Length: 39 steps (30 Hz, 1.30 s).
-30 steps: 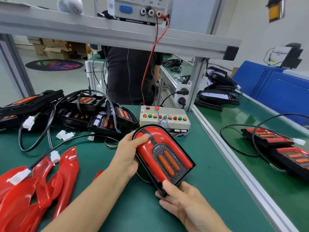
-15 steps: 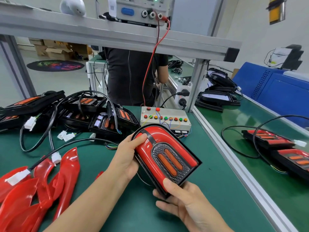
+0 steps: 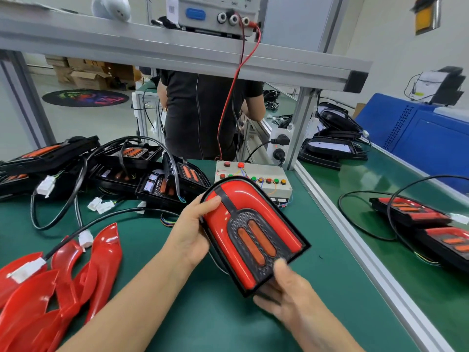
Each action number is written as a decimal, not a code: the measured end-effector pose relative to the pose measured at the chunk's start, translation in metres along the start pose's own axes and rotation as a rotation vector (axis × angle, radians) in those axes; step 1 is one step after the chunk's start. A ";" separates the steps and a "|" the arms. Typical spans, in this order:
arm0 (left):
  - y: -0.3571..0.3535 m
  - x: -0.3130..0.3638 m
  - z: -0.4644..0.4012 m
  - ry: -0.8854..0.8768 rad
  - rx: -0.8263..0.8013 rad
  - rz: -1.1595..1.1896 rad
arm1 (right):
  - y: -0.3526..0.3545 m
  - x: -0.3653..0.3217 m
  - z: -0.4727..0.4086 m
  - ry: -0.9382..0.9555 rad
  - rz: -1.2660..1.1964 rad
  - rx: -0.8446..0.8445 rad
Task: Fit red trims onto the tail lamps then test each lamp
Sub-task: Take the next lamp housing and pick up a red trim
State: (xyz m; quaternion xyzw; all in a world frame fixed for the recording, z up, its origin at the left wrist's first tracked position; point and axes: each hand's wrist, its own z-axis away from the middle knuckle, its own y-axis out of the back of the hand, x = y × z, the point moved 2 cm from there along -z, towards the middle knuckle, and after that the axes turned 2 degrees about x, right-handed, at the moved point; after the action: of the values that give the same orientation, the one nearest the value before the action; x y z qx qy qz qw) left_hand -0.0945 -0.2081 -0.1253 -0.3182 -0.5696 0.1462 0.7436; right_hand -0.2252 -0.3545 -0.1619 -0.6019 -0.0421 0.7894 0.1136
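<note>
Since a second ago, the tail lamp (image 3: 253, 235) has been lifted a little and tipped so its rounded end now overlaps the near edge of the button box (image 3: 256, 177) behind it; the right thumb has slid further up onto its lower face.

Both hands hold the lamp above the green bench (image 3: 317, 275). The left hand (image 3: 189, 236) grips its left edge, thumb pressed flat on the red trim (image 3: 256, 199) near the rounded top, fingers curled behind. The right hand (image 3: 291, 298) cradles the lower corner from beneath, thumb on the front face.

The lamp is arch-shaped with a black rim. A glossy red trim covers its front in a wide horseshoe, split by a black stripe at upper left. Inside the horseshoe sits a black honeycomb panel with two upright orange lenses.

Left of the left hand lies a heap of loose red trims (image 3: 63, 280), with a black cable and white connector (image 3: 26, 270) across them. Beyond that hand, untrimmed black lamps (image 3: 142, 174) and cables are piled. Right of the right hand, past an aluminium rail (image 3: 355, 245), trimmed lamps (image 3: 431, 227) rest on a neighbouring bench. Above, a power supply (image 3: 215, 15) stands on a shelf, its red lead hanging down. A person in black (image 3: 203, 110) stands behind the bench.
</note>
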 end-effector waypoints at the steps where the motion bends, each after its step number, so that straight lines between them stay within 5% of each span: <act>1: 0.000 0.002 -0.001 0.007 -0.024 0.028 | 0.008 -0.005 0.000 0.031 -0.036 0.017; 4: -0.004 0.007 -0.003 0.036 -0.151 0.064 | 0.032 -0.024 0.000 0.146 -0.172 0.024; 11: -0.054 -0.007 0.001 0.086 -0.547 -0.127 | 0.020 -0.037 -0.001 0.010 -0.172 -0.373; 17: -0.058 -0.014 -0.004 -0.051 -0.222 -0.428 | 0.012 -0.030 -0.006 -0.019 -0.281 -0.348; 21: -0.027 0.017 0.000 -0.408 0.006 -0.742 | 0.018 -0.026 -0.007 0.031 -0.371 -0.317; 24: 0.021 0.063 0.000 -0.574 0.289 -1.360 | 0.033 -0.031 -0.010 0.079 -0.479 -0.261; 27: 0.072 0.094 -0.002 -0.280 0.494 -2.052 | 0.032 -0.050 -0.009 0.181 -0.598 -0.343; 29: 0.096 0.096 -0.003 -0.059 0.520 -2.281 | 0.034 -0.050 -0.011 0.205 -0.613 -0.291; 39: 0.124 0.092 -0.019 -0.131 0.559 -2.293 | 0.037 -0.078 -0.003 0.165 -0.732 -0.444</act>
State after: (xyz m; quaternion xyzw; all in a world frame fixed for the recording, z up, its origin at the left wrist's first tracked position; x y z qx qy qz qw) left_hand -0.0301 -0.0673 -0.1383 0.5609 -0.5078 -0.4707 0.4537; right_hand -0.2076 -0.4084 -0.0972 -0.6181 -0.4123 0.6180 0.2569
